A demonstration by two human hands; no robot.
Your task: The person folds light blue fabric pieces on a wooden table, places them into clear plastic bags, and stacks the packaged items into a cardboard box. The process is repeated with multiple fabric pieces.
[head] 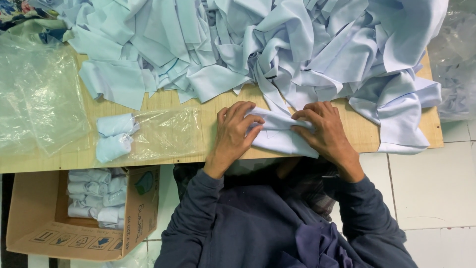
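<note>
Hands worked one pale blue cloth piece (277, 134) at near edge of wooden table (168, 101). Left hand (235, 134) lay on its left end, fingers curled over fold; right hand (325, 131) pressed right end, fingers bent, pinching fabric. Piece only part-folded — judged mid-fold. Done so far: two rolled pieces (115, 135) in clear plastic bag (163, 131), more rolls stacked in cardboard box (39, 218) below table. Left — big heap of loose blue cloth (277, 44) across table's far side.
</note>
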